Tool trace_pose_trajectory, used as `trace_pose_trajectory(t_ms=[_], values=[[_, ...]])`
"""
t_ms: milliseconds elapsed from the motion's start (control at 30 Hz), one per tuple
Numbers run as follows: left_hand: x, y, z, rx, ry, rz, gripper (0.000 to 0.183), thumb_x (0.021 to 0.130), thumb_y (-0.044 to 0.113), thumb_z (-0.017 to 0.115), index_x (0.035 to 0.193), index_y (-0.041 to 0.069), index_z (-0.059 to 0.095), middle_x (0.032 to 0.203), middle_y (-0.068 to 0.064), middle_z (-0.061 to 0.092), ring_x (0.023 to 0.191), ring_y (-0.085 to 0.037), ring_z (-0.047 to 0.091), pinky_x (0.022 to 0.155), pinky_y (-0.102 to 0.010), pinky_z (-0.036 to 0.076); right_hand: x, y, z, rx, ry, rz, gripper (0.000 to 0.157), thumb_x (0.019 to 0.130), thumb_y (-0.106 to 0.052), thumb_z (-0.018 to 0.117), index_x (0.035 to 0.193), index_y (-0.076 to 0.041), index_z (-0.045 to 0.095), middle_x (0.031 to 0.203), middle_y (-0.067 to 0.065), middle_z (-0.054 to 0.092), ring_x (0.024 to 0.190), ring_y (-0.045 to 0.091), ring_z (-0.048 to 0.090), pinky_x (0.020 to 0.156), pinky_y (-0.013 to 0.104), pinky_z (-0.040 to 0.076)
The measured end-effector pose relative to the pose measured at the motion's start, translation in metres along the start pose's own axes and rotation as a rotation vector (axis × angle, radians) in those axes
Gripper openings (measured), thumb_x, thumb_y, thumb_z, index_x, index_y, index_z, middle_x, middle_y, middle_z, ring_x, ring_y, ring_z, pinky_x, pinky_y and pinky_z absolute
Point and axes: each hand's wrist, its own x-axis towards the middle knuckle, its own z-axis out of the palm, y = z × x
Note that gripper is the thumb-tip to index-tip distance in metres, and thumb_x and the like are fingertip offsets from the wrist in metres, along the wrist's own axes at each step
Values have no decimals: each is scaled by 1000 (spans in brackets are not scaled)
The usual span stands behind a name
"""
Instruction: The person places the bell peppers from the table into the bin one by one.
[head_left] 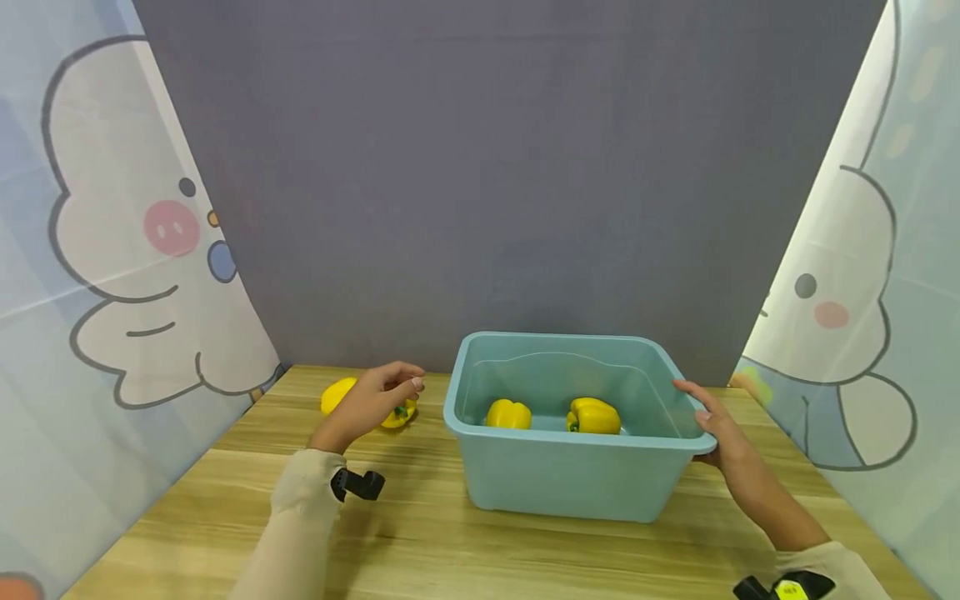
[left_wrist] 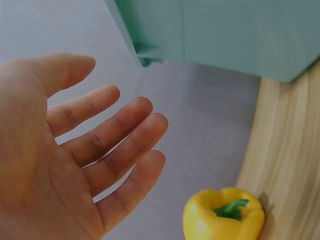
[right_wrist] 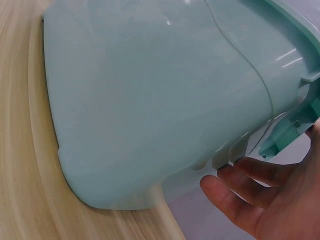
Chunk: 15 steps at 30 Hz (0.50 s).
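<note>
A light teal plastic bin point(head_left: 555, 475) stands on the table with two yellow bell peppers inside, one to the left point(head_left: 509, 414) and one lying on its side to the right point(head_left: 594, 416). At the bin's right rim, my right hand point(head_left: 731, 446) grips the edge, with fingers point(right_wrist: 240, 187) below the rim by the outer wall. My left hand point(head_left: 375, 402) hovers left of the bin, fingers spread and loosely bent, holding nothing. Beyond it on the table are two more yellow bell peppers, one with a green stem point(left_wrist: 225, 215) and another partly covered point(head_left: 337, 394).
The wooden table point(head_left: 405, 533) runs up to a grey backdrop point(head_left: 480, 183). Cartoon-printed curtains flank it on the left point(head_left: 112, 233) and right point(head_left: 840, 333). Each wrist wears a black camera mount.
</note>
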Motion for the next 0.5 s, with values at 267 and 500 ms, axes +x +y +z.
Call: trace_pose_trajectory(t_ms=[267,500], values=[[-5,-16,4,-19,31,-56,36,104,33,57,132,12,60,114,-5,67,105,-28,63,89,-49,52,-3,0,3,-19,8,-2,44,107,-29,25,149,-39,34,138,5,32,99,12,56,73,37,52],[-5,-27,3,105,97,-71,36,104,34,57,132,13,63,112,-3,69,105,-24,63,89,-48,51,-3,-1,1,-45,-2,-27,46,108,-29,22,153,-33,31,140,2,30,100,11,56,72,37,52]])
